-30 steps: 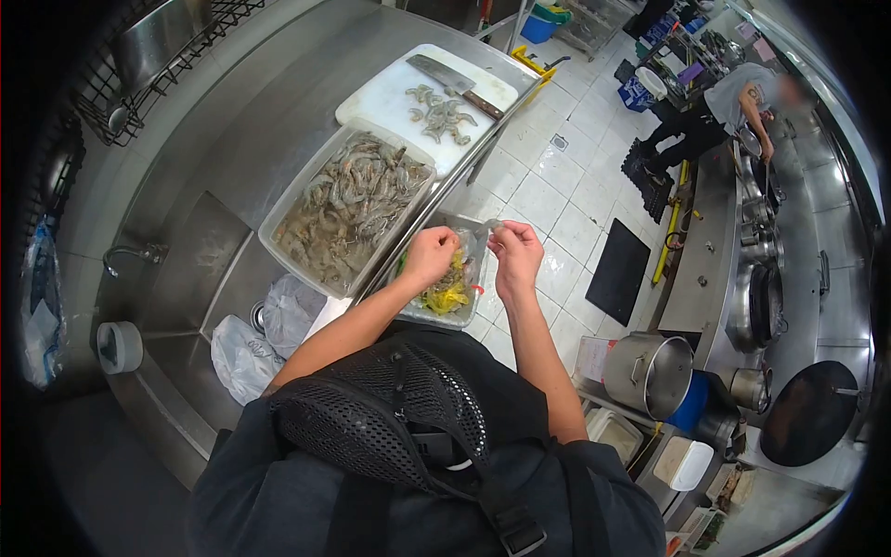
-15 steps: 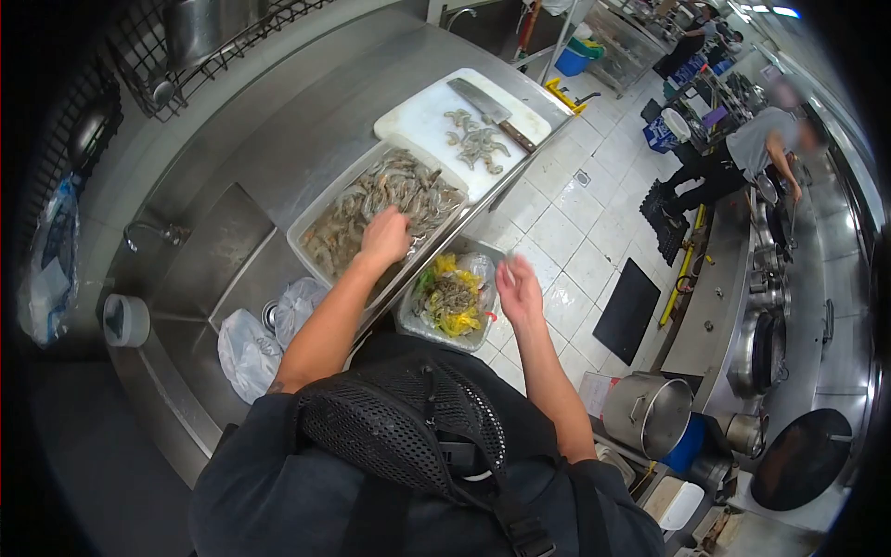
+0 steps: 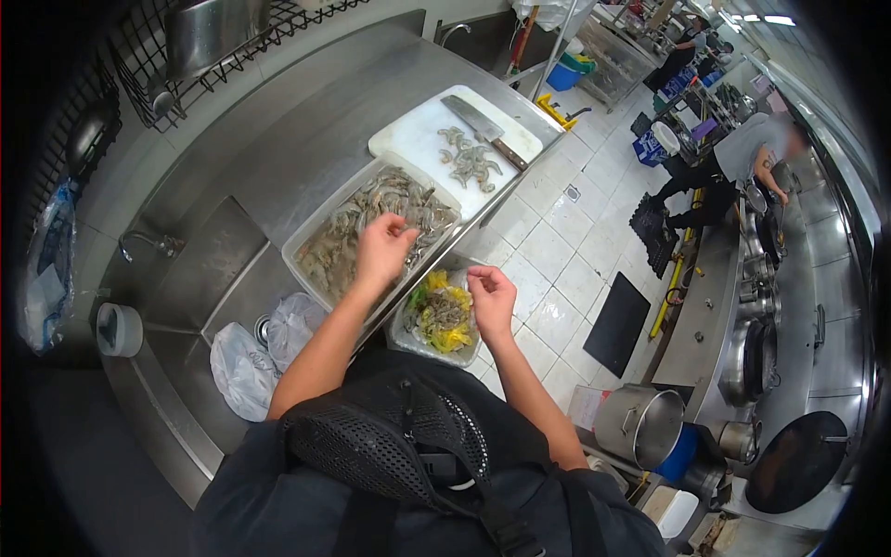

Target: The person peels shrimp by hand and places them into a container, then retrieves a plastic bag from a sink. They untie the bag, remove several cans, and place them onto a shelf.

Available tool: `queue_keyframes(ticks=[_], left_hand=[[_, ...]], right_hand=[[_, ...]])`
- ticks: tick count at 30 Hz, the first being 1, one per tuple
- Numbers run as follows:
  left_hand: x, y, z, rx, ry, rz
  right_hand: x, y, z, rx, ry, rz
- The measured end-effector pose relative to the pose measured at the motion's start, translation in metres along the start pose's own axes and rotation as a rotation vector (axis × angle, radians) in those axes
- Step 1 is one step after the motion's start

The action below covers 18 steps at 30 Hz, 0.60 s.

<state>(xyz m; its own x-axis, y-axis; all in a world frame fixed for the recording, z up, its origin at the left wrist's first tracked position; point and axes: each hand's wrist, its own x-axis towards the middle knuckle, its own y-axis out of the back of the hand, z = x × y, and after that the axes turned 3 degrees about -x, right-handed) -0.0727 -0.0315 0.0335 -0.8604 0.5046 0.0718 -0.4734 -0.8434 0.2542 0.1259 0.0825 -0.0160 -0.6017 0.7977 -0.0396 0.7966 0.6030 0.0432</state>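
My left hand is above a white plastic tub filled with raw shrimp, its fingers curled in a pinch. Whatever it may hold is too small to make out. To the right, my right hand is beside the rim of a lined waste bin, with thumb and fingertips brought together; I cannot see what is in them. Yellow and green scraps and greyish shells lie in the bin. Behind the tub, several shrimp lie on a white cutting board beside a cleaver.
A steel sink with a faucet and white plastic bags is on the left. At right, a large pot stands near the stove line, where a co-worker stands. A black mat lies on the tiled floor.
My left hand has lifted slightly from the shrimp. My right hand has moved left toward the bin, its spread fingers now drawn together. The view has shifted slightly.
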Motion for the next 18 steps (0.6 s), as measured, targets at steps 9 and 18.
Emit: queue_keyframes(ticks=[9, 18], left_hand=[[-0.059, -0.075, 0.023, -0.621, 0.367, -0.383], [-0.072, -0.077, 0.086, 0.335, -0.822, -0.295]], right_hand=[[-0.008, 0.001, -0.075, -0.553, 0.643, 0.110], [-0.010, 0.046, -0.073, -0.594, 0.545, 0.290]])
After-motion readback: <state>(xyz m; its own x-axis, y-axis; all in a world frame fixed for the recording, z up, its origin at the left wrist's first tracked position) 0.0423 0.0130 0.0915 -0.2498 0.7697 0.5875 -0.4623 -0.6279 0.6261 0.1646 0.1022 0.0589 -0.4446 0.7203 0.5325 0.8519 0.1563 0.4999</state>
